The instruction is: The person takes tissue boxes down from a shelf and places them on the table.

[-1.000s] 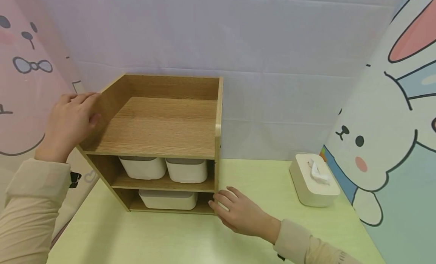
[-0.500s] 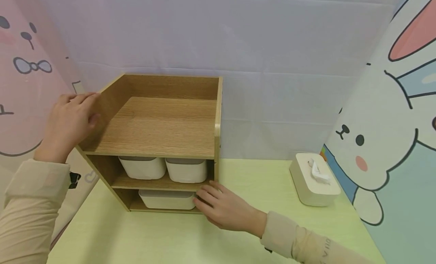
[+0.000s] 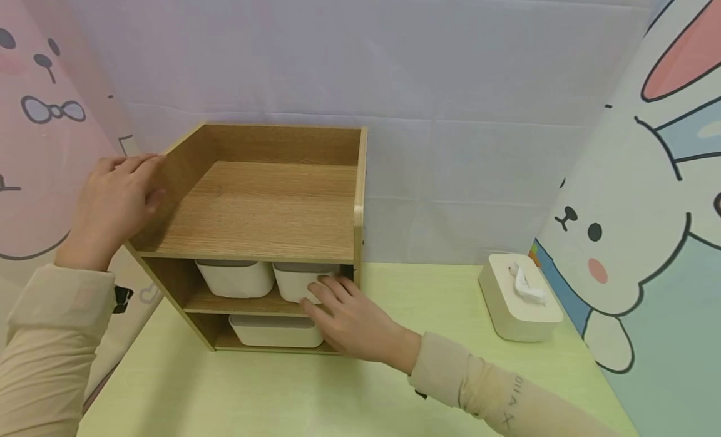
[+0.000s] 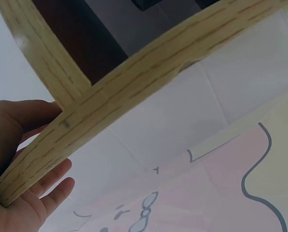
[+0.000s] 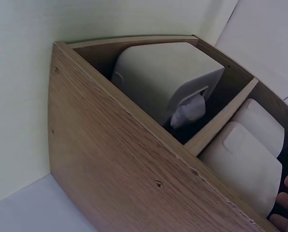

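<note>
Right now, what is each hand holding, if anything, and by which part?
The left hand grips the shelf unit by the upper front edge of its left side panel. The right hand is at the upper right bin, with no hold visible.

1. Home-style corner, child's-room look — exact room type unclear.
2. Cartoon decor: pink panel (image 3: 39, 161) left, rabbit panel (image 3: 636, 280) right.
3. Pale creased sheet (image 3: 479, 80) as back wall.
4. Household stuff on green table (image 3: 439, 299) — wooden shelf unit (image 3: 270, 205), white bins (image 3: 233, 280), tissue box (image 3: 509, 315).
</note>
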A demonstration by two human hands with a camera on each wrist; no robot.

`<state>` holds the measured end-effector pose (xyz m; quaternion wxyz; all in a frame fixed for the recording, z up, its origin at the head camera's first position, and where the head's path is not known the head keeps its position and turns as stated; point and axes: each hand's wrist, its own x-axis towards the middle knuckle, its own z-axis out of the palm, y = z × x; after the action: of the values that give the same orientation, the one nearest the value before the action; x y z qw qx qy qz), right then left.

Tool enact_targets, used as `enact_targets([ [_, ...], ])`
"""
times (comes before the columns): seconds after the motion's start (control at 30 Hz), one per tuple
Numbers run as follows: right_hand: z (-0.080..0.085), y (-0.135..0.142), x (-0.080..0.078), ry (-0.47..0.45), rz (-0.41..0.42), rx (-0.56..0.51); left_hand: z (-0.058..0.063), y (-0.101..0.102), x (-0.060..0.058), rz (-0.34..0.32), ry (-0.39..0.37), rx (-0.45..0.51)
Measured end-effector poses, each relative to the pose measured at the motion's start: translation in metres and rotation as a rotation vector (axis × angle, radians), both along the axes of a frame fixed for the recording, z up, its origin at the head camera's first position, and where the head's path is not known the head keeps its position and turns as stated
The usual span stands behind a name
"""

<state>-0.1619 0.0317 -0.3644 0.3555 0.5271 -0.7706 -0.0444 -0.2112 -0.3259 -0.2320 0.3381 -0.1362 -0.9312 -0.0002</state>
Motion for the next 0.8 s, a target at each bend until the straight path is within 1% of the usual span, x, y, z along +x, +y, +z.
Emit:
enact_targets([
  [0.13, 0.004, -0.008, -0.005, -0.044, -0.056, -0.009, 0.0, 0.0, 0.001, -0.003, 0.002, 0.003],
  [0.23, 0.006, -0.013, -0.007, -0.071, -0.106, -0.001, -0.001, 0.0, 0.001, 0.011, -0.011, 0.004],
  [0.5, 0.009, -0.025, -0.006, -0.067, -0.238, 0.016, -0.001, -0.001, 0.0, 0.032, -0.034, 0.003],
  [0.63, 0.011, -0.03, -0.008, -0.074, -0.275, 0.029, 0.0, -0.001, -0.001, 0.035, -0.042, 0.005],
  [0.8, 0.01, -0.033, -0.012, -0.101, -0.295, 0.049, 0.0, 0.0, -0.001, 0.034, -0.041, 0.005],
])
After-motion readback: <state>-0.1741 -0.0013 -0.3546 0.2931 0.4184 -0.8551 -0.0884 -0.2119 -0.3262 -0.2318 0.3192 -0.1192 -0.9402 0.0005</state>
